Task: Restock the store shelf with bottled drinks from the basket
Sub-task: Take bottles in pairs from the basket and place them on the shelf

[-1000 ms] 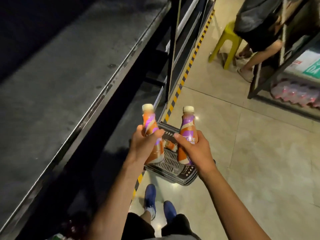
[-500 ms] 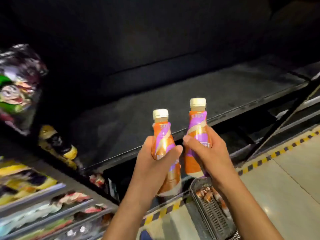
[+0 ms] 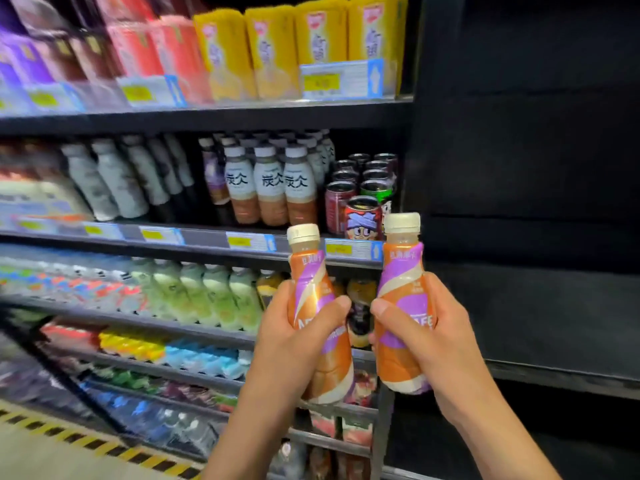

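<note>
I hold two orange-and-purple drink bottles with cream caps upright in front of the store shelf [image 3: 207, 251]. My left hand [image 3: 294, 337] grips the left bottle [image 3: 313, 292] around its middle. My right hand [image 3: 436, 334] grips the right bottle [image 3: 403, 282] the same way. Both bottles hover before the right end of the stocked shelving, level with the third shelf down. The basket is out of view.
The shelves carry yellow and red packs [image 3: 277, 46] on top, white-capped bottles [image 3: 270, 185] and dark cans [image 3: 363, 188] below, then pale green bottles [image 3: 207, 296]. To the right stands a dark, bare shelf unit [image 3: 536, 237]. A yellow-black floor stripe [image 3: 97, 441] runs bottom left.
My view has swung up from the basket and floor to the stocked shelves. Both hands have risen with the bottles still gripped.
</note>
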